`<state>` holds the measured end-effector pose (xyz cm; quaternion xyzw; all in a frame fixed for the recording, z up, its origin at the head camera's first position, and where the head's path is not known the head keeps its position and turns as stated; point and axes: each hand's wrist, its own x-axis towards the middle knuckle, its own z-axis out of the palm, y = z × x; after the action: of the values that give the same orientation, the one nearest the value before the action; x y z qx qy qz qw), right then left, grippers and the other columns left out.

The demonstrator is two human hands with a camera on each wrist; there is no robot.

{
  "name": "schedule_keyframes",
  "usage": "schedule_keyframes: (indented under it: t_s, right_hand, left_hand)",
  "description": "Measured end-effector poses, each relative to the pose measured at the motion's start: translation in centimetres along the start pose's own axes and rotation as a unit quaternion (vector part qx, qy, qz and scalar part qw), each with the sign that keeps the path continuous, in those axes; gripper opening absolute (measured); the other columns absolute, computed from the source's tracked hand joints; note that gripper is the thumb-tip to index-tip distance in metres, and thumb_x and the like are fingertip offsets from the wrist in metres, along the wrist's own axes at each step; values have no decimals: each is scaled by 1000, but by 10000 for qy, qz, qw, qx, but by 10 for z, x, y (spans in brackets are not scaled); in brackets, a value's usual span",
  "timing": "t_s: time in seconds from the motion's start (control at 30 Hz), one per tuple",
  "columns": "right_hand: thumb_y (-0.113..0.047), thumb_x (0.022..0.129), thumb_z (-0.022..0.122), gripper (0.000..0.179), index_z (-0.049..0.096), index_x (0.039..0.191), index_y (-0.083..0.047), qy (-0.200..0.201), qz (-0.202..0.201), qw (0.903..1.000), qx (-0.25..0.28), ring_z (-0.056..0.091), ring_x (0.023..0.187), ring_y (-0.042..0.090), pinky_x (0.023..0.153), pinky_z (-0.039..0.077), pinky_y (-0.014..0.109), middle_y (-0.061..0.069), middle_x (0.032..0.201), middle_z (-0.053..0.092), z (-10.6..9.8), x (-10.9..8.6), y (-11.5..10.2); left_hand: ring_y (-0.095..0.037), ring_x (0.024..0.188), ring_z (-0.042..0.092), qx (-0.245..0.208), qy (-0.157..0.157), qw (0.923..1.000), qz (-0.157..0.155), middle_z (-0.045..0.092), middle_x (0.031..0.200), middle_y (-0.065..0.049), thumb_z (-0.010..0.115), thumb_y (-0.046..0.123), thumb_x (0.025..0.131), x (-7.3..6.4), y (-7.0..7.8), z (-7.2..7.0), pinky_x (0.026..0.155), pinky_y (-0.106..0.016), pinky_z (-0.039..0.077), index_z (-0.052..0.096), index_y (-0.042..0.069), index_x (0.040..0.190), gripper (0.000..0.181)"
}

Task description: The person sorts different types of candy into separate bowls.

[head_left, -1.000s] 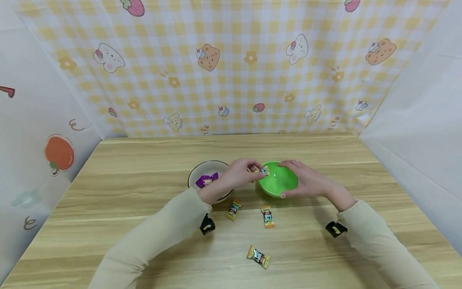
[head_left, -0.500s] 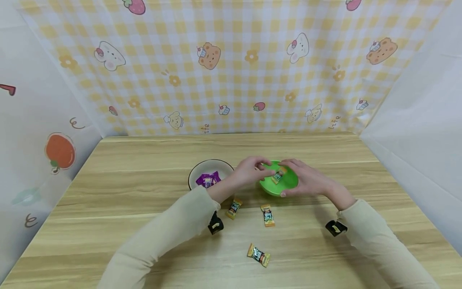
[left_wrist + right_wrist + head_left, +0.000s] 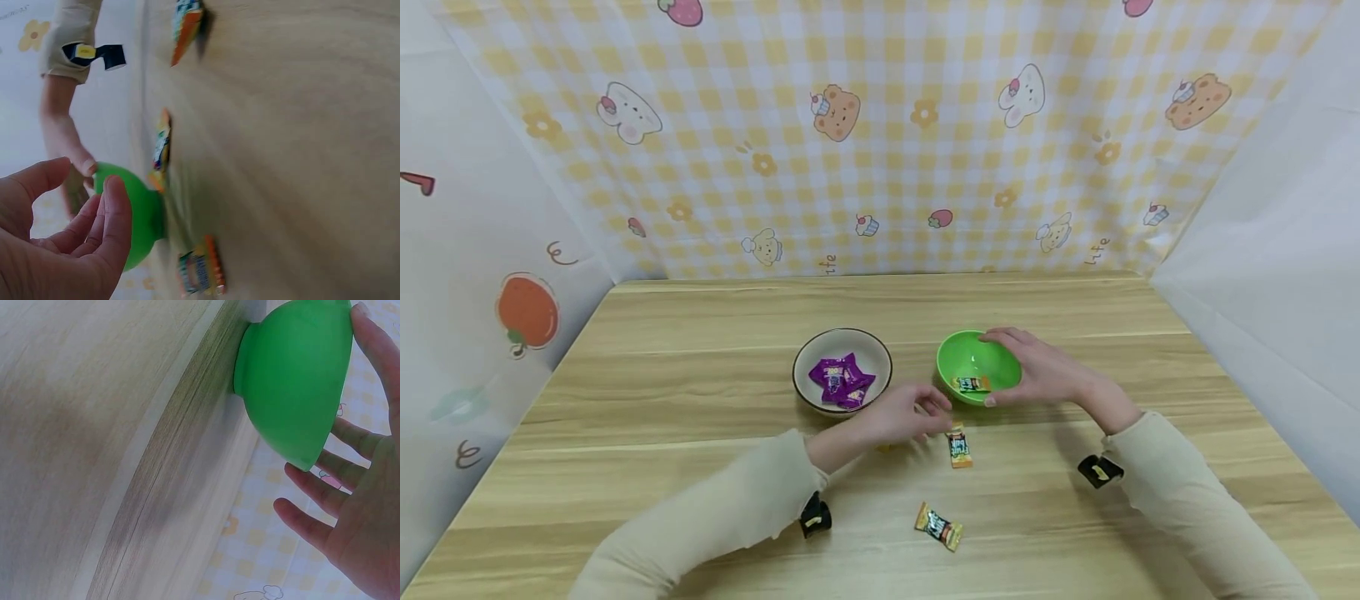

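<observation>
A green bowl [image 3: 973, 358] stands on the table with one yellow-and-black wrapped candy [image 3: 971, 384] inside. My right hand [image 3: 1045, 367] holds this bowl at its right rim, thumb on the near side and fingers on the far side. My left hand [image 3: 910, 414], fingers loosely bent and holding nothing, hovers in front of the two bowls. Just right of its fingertips lies a candy labelled Fruit balk [image 3: 959, 447]. A further candy is mostly hidden under the left hand, with only a yellow bit [image 3: 884, 447] showing. Closer to me lies another yellow candy [image 3: 938, 527].
Left of the green bowl stands a cream bowl [image 3: 805, 354] with a dark rim, with several purple wrapped candies [image 3: 844, 381] in it. Behind the wooden table [image 3: 700, 333] hangs a yellow checked cloth [image 3: 880, 183].
My left hand let a yellow candy go into the green bowl, then drew back toward me and left. The right hand stays at the green bowl.
</observation>
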<state>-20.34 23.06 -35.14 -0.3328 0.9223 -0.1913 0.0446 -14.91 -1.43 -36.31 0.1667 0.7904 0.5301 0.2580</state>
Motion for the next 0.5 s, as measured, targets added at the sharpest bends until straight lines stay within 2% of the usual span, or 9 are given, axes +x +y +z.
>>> schedule_keyframes:
  t_s: [0.13,0.23,0.5]
  right_hand:
    - [-62,62,67,93,37,131,-6,-12,-6,10000,-25,35,117,33,85,38,48,17,132,34,0,0,0]
    - [-62,62,66,94,37,131,-6,-33,-4,10000,-26,35,117,33,84,38,47,17,132,34,0,0,1]
    - [-61,63,67,92,37,131,-7,-26,-19,10000,32,35,117,32,84,38,47,17,132,33,0,0,1]
  left_hand:
    - [-29,66,60,-151,10,9999,29,57,81,-4,68,10,77,1,-8,9,56,-34,50,58,-2,99,27]
    - [-25,62,59,-120,81,9999,34,56,81,-3,69,8,75,3,-12,13,53,-32,50,58,-2,97,26]
    - [-18,56,56,379,257,9989,74,56,89,-4,71,14,74,10,-17,19,50,-27,48,59,1,100,32]
